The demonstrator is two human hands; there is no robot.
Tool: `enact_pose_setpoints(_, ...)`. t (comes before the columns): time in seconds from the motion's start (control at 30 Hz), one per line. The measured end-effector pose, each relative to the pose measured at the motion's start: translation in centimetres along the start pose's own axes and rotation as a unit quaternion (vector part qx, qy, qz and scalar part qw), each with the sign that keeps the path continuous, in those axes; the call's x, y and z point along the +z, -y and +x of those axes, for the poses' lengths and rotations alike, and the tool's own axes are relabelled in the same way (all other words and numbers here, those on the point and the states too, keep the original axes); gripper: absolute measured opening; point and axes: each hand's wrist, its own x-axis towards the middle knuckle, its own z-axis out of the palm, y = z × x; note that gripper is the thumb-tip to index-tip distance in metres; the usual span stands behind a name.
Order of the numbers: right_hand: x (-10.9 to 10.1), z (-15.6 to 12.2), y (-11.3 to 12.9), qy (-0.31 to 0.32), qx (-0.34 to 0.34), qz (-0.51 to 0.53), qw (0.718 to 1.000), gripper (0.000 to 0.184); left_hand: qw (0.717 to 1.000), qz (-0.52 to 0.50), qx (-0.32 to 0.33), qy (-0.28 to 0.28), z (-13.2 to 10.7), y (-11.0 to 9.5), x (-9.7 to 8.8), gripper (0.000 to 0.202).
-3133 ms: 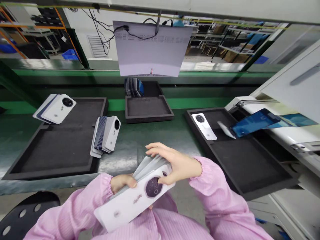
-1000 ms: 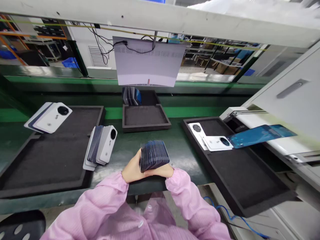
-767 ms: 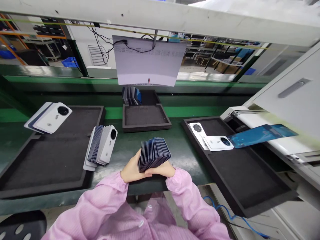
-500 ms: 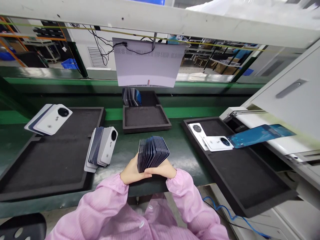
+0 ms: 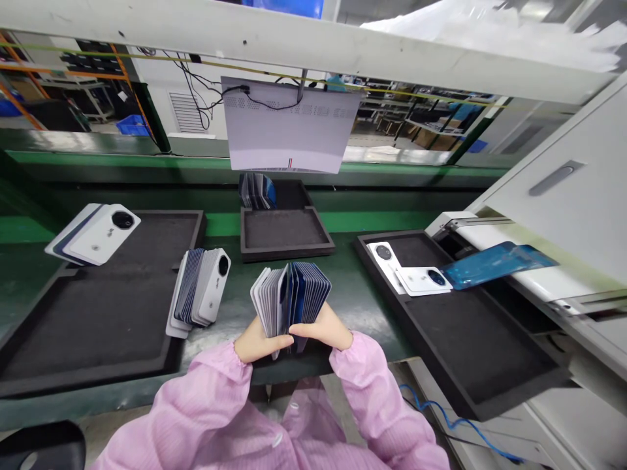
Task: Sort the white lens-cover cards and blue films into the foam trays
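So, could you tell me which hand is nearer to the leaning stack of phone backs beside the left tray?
Left. The left hand is closer to that leaning stack; the right hand is farther away.

Stack of phone back covers (image 5: 291,297): three seconds back it lay flat and low near the lap, white camera side up. Then stood on edge at the bench (image 5: 343,294) front, packed tight. Now fanned open, a gap splitting the left part from the right. Left hand (image 5: 255,343) and right hand (image 5: 326,329) spread slightly, grip at the base.
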Motion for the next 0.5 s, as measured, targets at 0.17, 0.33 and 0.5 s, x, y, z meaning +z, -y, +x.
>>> enact_pose_setpoints(0.17, 0.5, -0.1, -0.3, -0.049, 0.006, 0.028, 0.998, 0.040, 1.000, 0.022, 0.017, -0.015, -0.1, 0.6, 0.1, 0.045)
enact_pose_setpoints(0.33, 2.7, -0.1, -1.8, -0.126, 0.018, 0.036, 0.991, 0.046, 0.997, 0.043, 0.038, -0.050, 0.2, 1.1, 0.9, 0.040)
enact_pose_setpoints(0.5, 3.3, -1.3, -3.0, -0.179, -0.038, -0.012, 0.983, 0.053, 0.989, 0.074, 0.058, -0.114, -0.3, 0.9, 0.8, 0.049)
